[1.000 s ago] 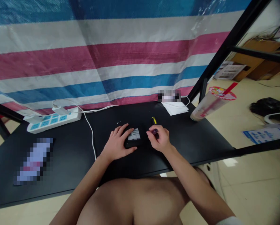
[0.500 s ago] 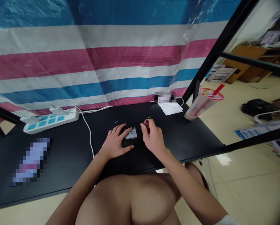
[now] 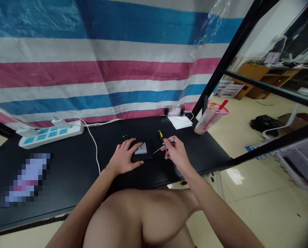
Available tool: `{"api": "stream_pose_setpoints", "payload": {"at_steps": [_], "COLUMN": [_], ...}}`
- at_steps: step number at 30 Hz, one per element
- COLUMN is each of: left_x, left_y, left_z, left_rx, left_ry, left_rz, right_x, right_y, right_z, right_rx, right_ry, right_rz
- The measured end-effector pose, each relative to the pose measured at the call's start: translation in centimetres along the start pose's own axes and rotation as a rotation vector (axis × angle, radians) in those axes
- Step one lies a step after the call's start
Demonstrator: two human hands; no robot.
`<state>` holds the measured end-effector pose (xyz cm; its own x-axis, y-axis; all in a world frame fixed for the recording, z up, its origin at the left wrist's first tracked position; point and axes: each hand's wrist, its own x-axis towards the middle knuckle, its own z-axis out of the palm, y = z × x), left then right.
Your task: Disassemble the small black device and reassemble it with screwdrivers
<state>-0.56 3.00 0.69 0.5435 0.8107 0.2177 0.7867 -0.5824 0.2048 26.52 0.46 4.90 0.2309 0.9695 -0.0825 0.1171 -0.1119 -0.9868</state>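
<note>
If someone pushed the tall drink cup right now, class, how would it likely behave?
Likely tippy: the cup looks tall, with a base narrower than its top. It looks like thin translucent plastic, so may flex. With the red straw through its lid, it might leak.

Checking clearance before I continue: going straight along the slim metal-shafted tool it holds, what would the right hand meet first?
Likely the flat, black, white-labelled box, at its right end; whether the tool touches it is unclear.

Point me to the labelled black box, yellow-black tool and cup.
Labelled black box (image 3: 142,149): head view, on its label.
Yellow-black tool (image 3: 160,137): head view, on its handle.
Cup (image 3: 210,119): head view, on its side.
</note>
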Motion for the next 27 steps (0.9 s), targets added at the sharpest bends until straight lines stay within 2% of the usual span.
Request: {"api": "stream_pose_setpoints", "payload": {"at_steps": [4, 9, 13, 15, 19, 22, 27], "left_x": [0.0, -0.1, -0.2, -0.2, 0.0, 0.4, 1.1], "left_y": [-0.1, -0.1, 0.0, -0.1, 0.1, 0.6, 1.5], "left_z": [0.2, 0.1, 0.0, 0.0, -0.5, -1.3, -1.8], "left_rx": [0.005, 0.008, 0.0, -0.009, -0.034, -0.028, -0.033], "left_ry": [0.014, 0.018, 0.018, 0.018, -0.009, -0.07, -0.145], "left_rz": [0.003, 0.026, 0.038, 0.042, 0.029, 0.031, 0.091], "right_x": [-0.2, 0.1, 0.5, 0.3, -1.5, -3.0, -4.5], "right_y": [1.1, 2.3, 1.9, 1.5, 1.4, 1.8, 2.2], "right_z": [-0.5, -2.4, -4.5, -5.4, -6.1, -6.1, -5.4], "right_rx": [0.131, 0.074, -0.091, -0.21, -0.734, -0.973, -1.057], "right_ry": [-0.009, -0.09, -0.171, -0.236, -0.363, -0.399, -0.421], "right_rz": [0.213, 0.216, 0.065, -0.073, -0.39, -0.451, -0.502]}}
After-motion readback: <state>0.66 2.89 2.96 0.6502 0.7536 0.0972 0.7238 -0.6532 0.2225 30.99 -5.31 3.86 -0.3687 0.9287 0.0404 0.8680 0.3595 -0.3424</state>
